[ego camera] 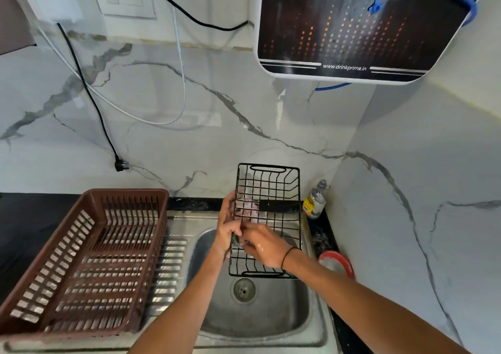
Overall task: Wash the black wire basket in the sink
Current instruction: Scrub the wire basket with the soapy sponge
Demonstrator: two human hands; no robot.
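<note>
From my remote seat the biggest thing I see is the white marble-veined wall (189, 125), which also turns the corner on the right. High on it hangs a white-framed water purifier with a dark dotted front panel (352, 28). Below, on the left, a brown slotted plastic dish rack (81, 267) sits on the ribbed drainboard beside the stainless steel sink (271, 315), whose round drain (243, 290) shows in the basin floor.

Over that basin I see the black rectangular wire basket (273, 188), held up on end and roughly upright, its lower edge just above the drain and its top reaching up against the wall behind.

My left hand (229, 224) grips the basket's left side, fingers curled round the wire edge. My right hand (261, 245), wet and wearing a thin black wrist band (287, 256), is pressed to the basket's lower mesh with fingers bent; something small seems pinched there, but I cannot tell what, nor how firmly it is closed.

A red-rimmed round lid (339, 264) lies on the black counter right of the sink, and a small clear dish-soap bottle (315, 201) stands in the corner behind. A black plug (119, 163) dangles against the wall.
</note>
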